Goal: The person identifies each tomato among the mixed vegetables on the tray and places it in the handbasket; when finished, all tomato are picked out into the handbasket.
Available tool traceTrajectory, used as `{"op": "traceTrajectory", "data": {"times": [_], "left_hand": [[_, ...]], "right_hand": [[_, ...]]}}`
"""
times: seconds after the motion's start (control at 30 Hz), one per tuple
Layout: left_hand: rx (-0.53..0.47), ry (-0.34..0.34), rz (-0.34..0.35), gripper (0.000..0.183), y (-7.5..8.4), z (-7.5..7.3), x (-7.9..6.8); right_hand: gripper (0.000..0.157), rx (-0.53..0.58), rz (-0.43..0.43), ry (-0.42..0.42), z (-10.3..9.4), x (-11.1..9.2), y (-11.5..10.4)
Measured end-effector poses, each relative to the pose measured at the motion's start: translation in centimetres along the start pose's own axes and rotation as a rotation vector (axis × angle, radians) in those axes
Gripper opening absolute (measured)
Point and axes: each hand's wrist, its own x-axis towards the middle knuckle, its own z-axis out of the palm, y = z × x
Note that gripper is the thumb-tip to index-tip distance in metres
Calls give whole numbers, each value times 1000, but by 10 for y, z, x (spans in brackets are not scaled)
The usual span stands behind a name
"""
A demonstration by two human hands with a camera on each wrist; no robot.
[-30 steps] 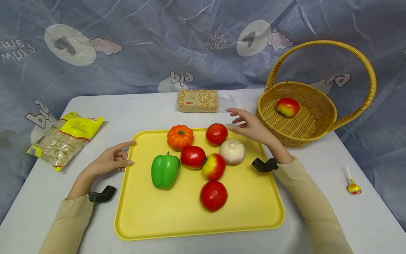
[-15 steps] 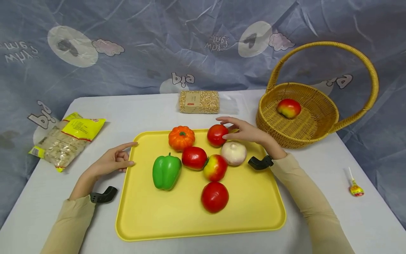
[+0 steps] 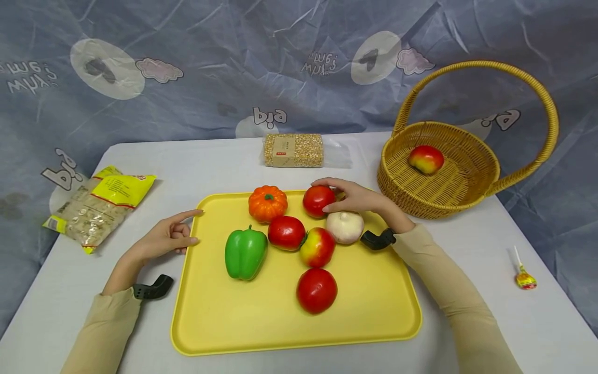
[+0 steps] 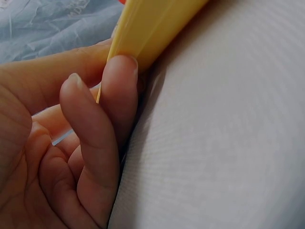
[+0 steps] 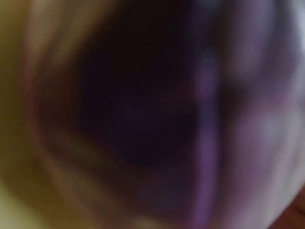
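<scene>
My right hand (image 3: 357,199) curls its fingers and thumb round a red tomato (image 3: 317,201) at the back right of the yellow tray (image 3: 364,322). Right below that hand sits a white garlic bulb (image 3: 344,228); a blurred close-up, probably of the garlic (image 5: 257,119), fills the right wrist view. At the tray's left edge, my left hand (image 3: 163,236) grips the rim; the left wrist view shows fingers (image 4: 119,81) on the tray's wall (image 4: 150,36). Also on the tray lie an orange pumpkin (image 3: 268,204), a green bell pepper (image 3: 245,253), two more tomatoes (image 3: 316,291) and a red-yellow apple (image 3: 317,247).
A wicker basket (image 3: 406,193) with a tall handle stands at the back right, one red-yellow fruit (image 3: 426,159) inside. A bag of corn kernels (image 3: 303,150) lies behind the tray. Another bag (image 3: 95,213) is at the left, a lollipop (image 3: 524,275) at the right.
My right hand has come left and down from beside the tray's back edge onto the back tomato and closed round it, nudging it slightly. The left hand stays at the rim.
</scene>
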Motion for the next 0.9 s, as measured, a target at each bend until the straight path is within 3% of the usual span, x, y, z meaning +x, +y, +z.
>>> {"op": "traceTrajectory", "data": {"times": [0.4, 0.9], "left_hand": [[-3, -2, -11, 66, -1, 0, 1], [18, 15, -17, 65, 0, 1, 1]], "right_hand": [[50, -54, -59, 83, 6, 3, -5], [54, -71, -132, 337, -2, -20, -14]]}}
